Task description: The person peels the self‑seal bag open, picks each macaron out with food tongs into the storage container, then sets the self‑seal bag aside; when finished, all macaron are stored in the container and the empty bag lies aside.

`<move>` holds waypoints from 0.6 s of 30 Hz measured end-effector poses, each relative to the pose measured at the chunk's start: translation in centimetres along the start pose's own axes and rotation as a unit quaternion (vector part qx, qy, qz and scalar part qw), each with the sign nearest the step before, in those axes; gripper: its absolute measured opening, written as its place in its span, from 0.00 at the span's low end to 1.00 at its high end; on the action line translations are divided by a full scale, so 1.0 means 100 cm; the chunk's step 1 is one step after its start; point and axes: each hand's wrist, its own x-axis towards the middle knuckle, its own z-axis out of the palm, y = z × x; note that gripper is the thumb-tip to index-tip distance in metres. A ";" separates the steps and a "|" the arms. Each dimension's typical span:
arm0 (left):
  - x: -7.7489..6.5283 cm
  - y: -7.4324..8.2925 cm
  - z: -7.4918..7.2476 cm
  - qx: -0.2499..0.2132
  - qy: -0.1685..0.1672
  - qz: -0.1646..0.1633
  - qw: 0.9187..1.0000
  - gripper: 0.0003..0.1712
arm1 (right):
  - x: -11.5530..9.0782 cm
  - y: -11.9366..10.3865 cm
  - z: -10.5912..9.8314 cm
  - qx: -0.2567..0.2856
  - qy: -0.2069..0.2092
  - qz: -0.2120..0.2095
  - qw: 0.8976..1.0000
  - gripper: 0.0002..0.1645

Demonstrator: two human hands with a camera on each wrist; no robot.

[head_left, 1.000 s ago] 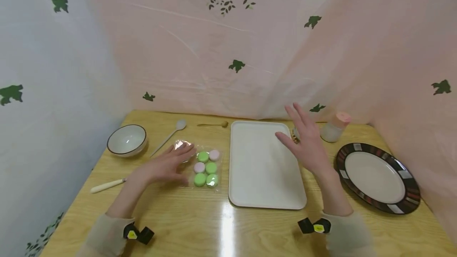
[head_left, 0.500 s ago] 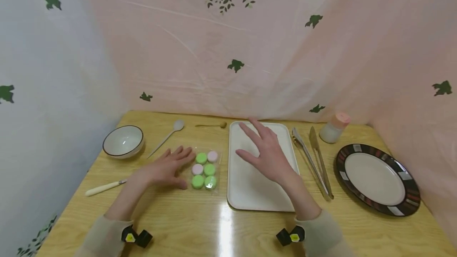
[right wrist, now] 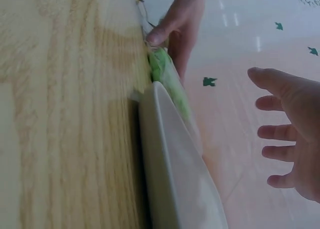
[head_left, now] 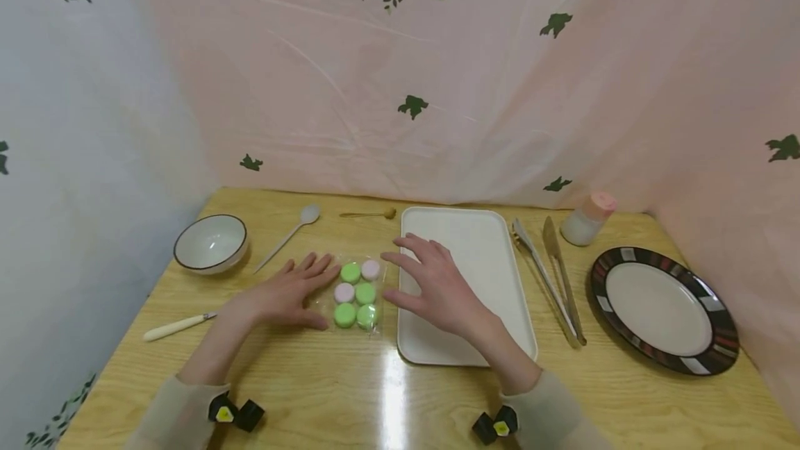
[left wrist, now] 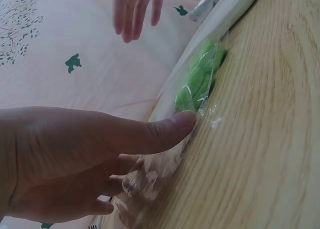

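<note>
Left hand: I see my left hand (head_left: pixel 284 295) lying flat on the tabletop (head_left: pixel 387 394), fingers straight and spread, fingertips on the left edge of the clear bag of sweets (head_left: pixel 356 294). From the left wrist view the thumb (left wrist: pixel 165 131) presses the plastic (left wrist: pixel 150 179) down against the wood — nothing is curled round it.

Right hand: my right hand (head_left: pixel 437 290) hovers over the left part of the white tray (head_left: pixel 494 255), fingers loosely spread and reaching toward the bag, holding nothing. The right wrist view shows it wide, with gaps between the fingers (right wrist: pixel 277 134), clear of the tray's rim (right wrist: pixel 165 154).

Bag of sweets: it lies on the tabletop between my two hands, just left of the tray. Inside are round green and pink pieces in two short rows — four green, two pink as far as I can count.

Left of the bag: a white bowl with a dark rim (head_left: pixel 210 243), a white spoon (head_left: pixel 289 231) beside it, and a white-handled utensil (head_left: pixel 178 326) nearer the front edge.

Behind the bag: a small gold spoon (head_left: pixel 370 214) near the tray's far corner.

Right of the tray: metal tongs (head_left: pixel 542 276) and a knife (head_left: pixel 562 276) side by side, then a pink-capped bottle (head_left: pixel 586 219) and a dark-rimmed plate (head_left: pixel 665 310).

Backdrop: pink and white sheeting printed with green leaves (head_left: pixel 412 106).
</note>
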 end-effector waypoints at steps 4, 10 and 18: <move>0.000 0.000 -0.002 -0.004 0.001 0.005 1.000 0.54 | 0.003 -0.006 0.008 -0.003 -0.018 0.001 1.000 0.25; -0.003 0.002 -0.004 -0.012 0.005 0.002 1.000 0.56 | 0.002 -0.018 0.023 -0.022 -0.053 -0.017 0.998 0.23; 0.002 0.004 -0.003 -0.004 -0.002 -0.011 1.000 0.57 | -0.002 -0.031 0.036 -0.080 -0.099 -0.025 0.992 0.24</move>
